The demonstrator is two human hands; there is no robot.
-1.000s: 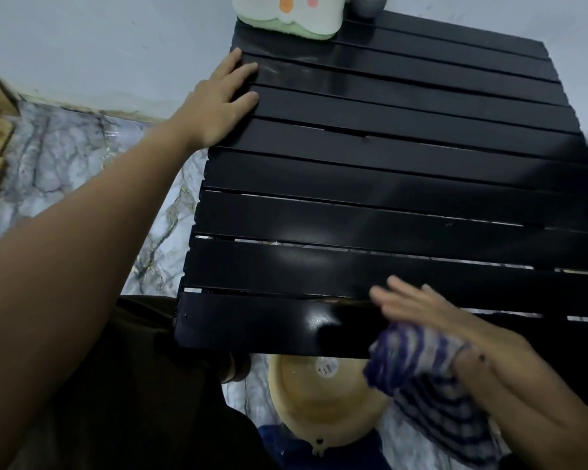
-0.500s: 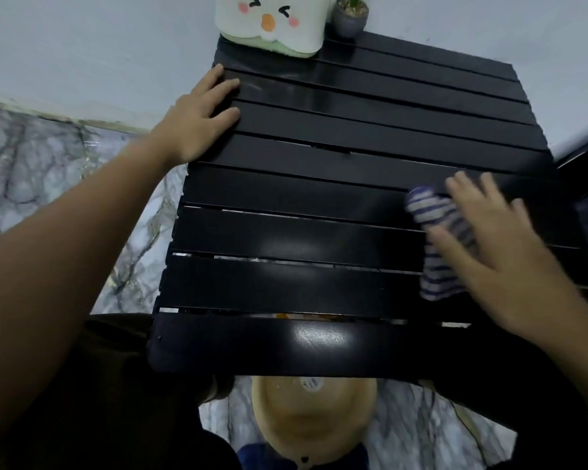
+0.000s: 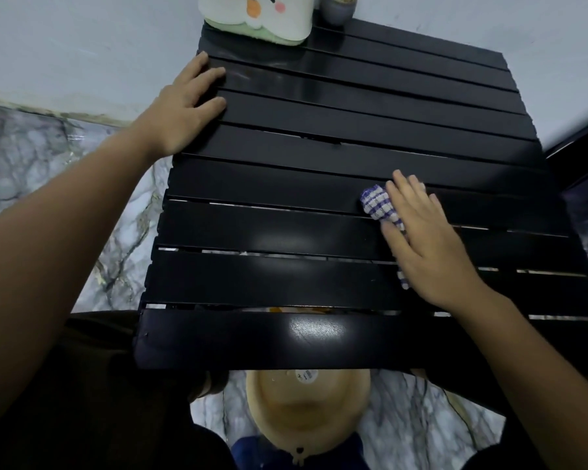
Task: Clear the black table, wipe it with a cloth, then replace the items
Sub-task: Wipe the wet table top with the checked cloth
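The black slatted table (image 3: 319, 184) fills the frame, mostly bare. Your right hand (image 3: 428, 242) presses the striped cloth (image 3: 377, 205) flat, mid-right; your left hand (image 3: 184, 106) rests flat, upper left. Wiping seems underway; the tissue box (image 3: 255, 18) and small pot (image 3: 338, 8), top centre, aren't cleared.

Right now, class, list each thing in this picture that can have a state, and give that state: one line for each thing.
black table: slatted top mostly bare, being wiped.
cloth: bunched, pressed flat on the table under the right hand.
right hand: fingers straight, pressing the cloth.
left hand: flat on the table's left edge.
tissue box: upright at the far edge.
small pot: upright beside the tissue box.
basin: on the floor, partly under the table.
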